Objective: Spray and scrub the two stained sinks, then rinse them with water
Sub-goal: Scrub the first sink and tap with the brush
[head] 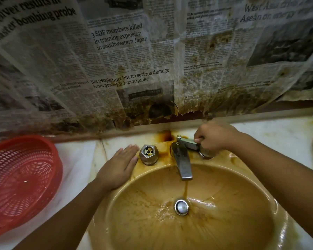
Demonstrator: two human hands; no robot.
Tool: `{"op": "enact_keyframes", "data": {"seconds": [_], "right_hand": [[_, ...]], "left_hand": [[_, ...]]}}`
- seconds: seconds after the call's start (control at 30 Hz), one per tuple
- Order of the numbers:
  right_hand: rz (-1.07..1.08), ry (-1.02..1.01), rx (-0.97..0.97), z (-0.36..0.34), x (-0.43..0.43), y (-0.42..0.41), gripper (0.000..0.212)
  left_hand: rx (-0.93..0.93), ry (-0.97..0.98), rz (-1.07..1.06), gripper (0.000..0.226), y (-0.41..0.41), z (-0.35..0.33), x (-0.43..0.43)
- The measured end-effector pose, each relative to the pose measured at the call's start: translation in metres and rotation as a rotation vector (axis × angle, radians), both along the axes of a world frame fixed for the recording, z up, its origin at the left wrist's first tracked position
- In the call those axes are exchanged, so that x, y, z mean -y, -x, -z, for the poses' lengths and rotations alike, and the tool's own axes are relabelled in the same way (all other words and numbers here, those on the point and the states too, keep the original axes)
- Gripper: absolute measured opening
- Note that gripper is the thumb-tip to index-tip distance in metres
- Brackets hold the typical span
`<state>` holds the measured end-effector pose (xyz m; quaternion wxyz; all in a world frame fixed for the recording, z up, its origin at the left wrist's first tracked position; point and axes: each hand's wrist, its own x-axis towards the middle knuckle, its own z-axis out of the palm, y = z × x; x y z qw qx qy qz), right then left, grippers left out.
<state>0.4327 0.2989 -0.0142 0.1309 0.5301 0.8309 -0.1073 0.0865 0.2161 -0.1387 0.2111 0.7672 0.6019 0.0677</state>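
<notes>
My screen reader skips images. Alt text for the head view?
A right hand grips the tap handle at a brown-stained sink; brown water runs from the spout. The left hand lies flat at its edge near a red basket.

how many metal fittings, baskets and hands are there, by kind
spout: 1
tap valves: 2
tap lever: 1
pull rod: 1
drain plug: 1
red basket: 1
left hand, right hand: 2
total: 9

We read on the newspaper: "3 SDF members killed in training explosion in southwestern Japan". Top left we note "Easter bombing probe".
</notes>
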Motion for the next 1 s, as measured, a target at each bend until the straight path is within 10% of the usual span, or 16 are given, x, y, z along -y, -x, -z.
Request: {"op": "enact_keyframes", "data": {"seconds": [0.37, 1.0], "right_hand": [[0.146, -0.153, -0.036, -0.007, 0.080, -0.004, 0.025], [0.458, -0.169, -0.423, -0.004, 0.175, -0.018, 0.027]], "left_hand": [[-0.146, -0.082, -0.194, 0.070, -0.025, -0.008, 0.057], [0.347, -0.298, -0.308, 0.014, -0.107, -0.100, 0.106]]}}
